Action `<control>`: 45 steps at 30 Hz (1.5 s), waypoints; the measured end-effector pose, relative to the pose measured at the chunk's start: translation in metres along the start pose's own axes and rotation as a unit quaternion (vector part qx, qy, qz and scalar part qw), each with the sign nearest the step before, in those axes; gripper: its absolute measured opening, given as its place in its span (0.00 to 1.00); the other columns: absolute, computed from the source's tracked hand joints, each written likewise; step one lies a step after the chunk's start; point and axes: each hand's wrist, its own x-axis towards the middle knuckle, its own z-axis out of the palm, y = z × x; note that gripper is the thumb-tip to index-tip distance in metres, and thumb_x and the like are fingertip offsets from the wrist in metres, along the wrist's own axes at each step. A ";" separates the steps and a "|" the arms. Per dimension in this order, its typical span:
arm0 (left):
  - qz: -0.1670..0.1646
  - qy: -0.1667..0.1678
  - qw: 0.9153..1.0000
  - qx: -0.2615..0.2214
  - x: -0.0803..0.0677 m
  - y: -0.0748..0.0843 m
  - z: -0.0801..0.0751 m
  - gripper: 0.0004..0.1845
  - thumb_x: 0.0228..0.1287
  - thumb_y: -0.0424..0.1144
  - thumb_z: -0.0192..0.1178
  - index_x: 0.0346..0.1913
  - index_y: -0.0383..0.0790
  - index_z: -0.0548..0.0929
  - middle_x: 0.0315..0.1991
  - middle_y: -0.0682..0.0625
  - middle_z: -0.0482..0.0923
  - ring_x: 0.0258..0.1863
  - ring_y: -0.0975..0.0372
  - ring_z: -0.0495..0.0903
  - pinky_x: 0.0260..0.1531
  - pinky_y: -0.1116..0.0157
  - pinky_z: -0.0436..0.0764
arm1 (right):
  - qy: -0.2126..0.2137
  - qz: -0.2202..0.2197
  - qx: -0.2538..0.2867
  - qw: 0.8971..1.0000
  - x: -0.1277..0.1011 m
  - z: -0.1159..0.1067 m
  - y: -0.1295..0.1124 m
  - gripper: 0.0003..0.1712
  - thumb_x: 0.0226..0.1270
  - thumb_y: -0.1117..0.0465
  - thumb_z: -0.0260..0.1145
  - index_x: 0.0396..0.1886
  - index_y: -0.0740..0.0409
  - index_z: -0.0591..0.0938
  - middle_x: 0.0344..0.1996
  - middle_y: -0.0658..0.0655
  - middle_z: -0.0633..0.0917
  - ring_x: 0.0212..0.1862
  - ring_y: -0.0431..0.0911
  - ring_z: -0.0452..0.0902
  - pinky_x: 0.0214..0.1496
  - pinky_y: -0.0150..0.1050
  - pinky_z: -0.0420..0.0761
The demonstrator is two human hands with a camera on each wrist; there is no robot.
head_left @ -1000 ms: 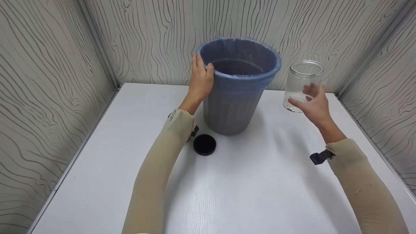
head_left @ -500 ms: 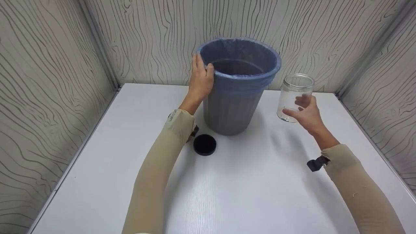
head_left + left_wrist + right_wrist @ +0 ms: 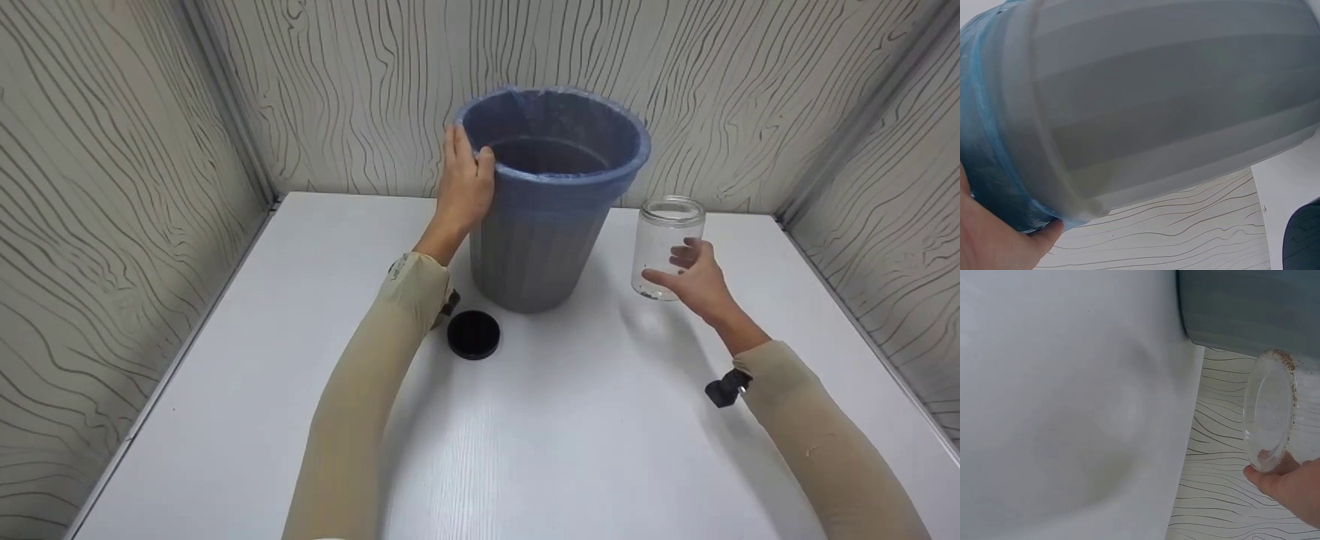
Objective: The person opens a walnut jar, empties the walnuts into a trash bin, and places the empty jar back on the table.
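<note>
Sleeves of pale beige cloth cover both forearms, which reach forward from the near edge of the white tabletop (image 3: 570,435). Nearest of the loose things, a black round lid (image 3: 473,334) lies flat on the tabletop, just beside the left forearm and close in front of the bin's foot. Further on to the right, the right hand (image 3: 697,281) grips a clear glass jar (image 3: 664,244) by its lower part, thumb in front and fingers curled round the far side. The jar stands upright with its mouth open to the top; the right wrist view shows its round base (image 3: 1268,419) from below, with the thumb pressed against its edge and the tabletop apart from it, so the jar hangs just above the surface. It sits to the right of the bin, near but not touching.

Behind the lid stands a grey ribbed bin (image 3: 536,247), lined with a blue bag (image 3: 559,161) whose edge folds down over the rim. The left hand (image 3: 463,184) holds that rim on its left side, thumb hooked over the top and fingers laid against the outer wall. Panels with a wavy line pattern (image 3: 337,90) close off the tabletop at the back and sides.
</note>
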 end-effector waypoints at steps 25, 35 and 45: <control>0.001 0.003 1.000 -0.004 0.000 0.000 0.001 0.34 0.74 0.47 0.33 0.74 0.32 0.38 0.75 0.42 0.32 0.73 0.57 0.35 0.68 0.65 0.42 | -0.072 0.050 -0.049 0.995 0.005 0.027 0.030 0.68 0.51 0.39 0.72 0.71 0.70 0.39 0.68 0.74 0.55 0.69 0.64 0.53 0.65 0.55 0.60; 0.002 0.002 1.000 -0.008 0.001 0.000 0.001 0.34 0.74 0.47 0.34 0.74 0.32 0.38 0.75 0.42 0.31 0.73 0.58 0.35 0.68 0.66 0.42 | -0.069 0.050 -0.045 0.995 0.004 0.034 0.036 0.66 0.52 0.43 0.73 0.71 0.71 0.41 0.67 0.74 0.56 0.68 0.64 0.53 0.64 0.55 0.62; 0.003 0.004 1.000 -0.008 0.001 0.000 0.000 0.34 0.74 0.46 0.34 0.74 0.32 0.39 0.75 0.43 0.32 0.73 0.58 0.36 0.68 0.66 0.42 | -0.071 0.057 -0.073 0.993 0.003 0.036 0.036 0.69 0.49 0.36 0.71 0.70 0.71 0.40 0.68 0.74 0.55 0.68 0.65 0.53 0.64 0.55 0.62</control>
